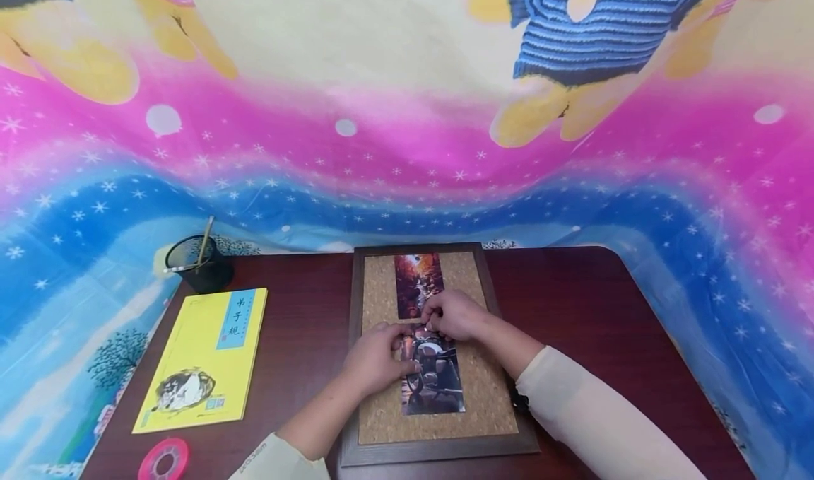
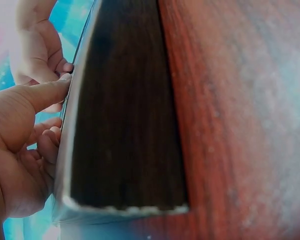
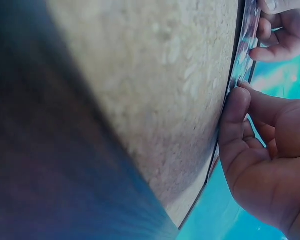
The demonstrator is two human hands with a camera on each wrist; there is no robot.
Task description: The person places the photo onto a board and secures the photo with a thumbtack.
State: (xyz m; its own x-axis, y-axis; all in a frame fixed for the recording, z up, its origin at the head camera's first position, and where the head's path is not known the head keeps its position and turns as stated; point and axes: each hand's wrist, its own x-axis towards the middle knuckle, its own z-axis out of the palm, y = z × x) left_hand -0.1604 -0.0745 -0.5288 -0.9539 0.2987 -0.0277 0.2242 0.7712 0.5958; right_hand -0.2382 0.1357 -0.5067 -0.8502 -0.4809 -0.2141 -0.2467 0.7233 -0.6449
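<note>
A framed corkboard (image 1: 381,423) lies on the table with two photos on it. The upper photo (image 1: 410,282) shows an autumn stream and has a small dark tack at its top. Just below it is a darker photo of a vehicle (image 1: 439,388). My left hand (image 1: 376,356) presses this lower photo at its left side, thumb and fingertips on the print. At its top edge my right hand (image 1: 458,315) pinches a small tack-like thing, mostly hidden by the fingertips. Both hands (image 3: 267,155) also meet at the board's surface in the right wrist view.
Left of the board lies a yellow book (image 1: 210,367), with a pink tape roll (image 1: 164,459) in front of it. A black mesh pen cup (image 1: 206,271) holding sticks stands at the back left. A patterned curtain (image 1: 407,148) hangs behind the dark red table (image 1: 572,303).
</note>
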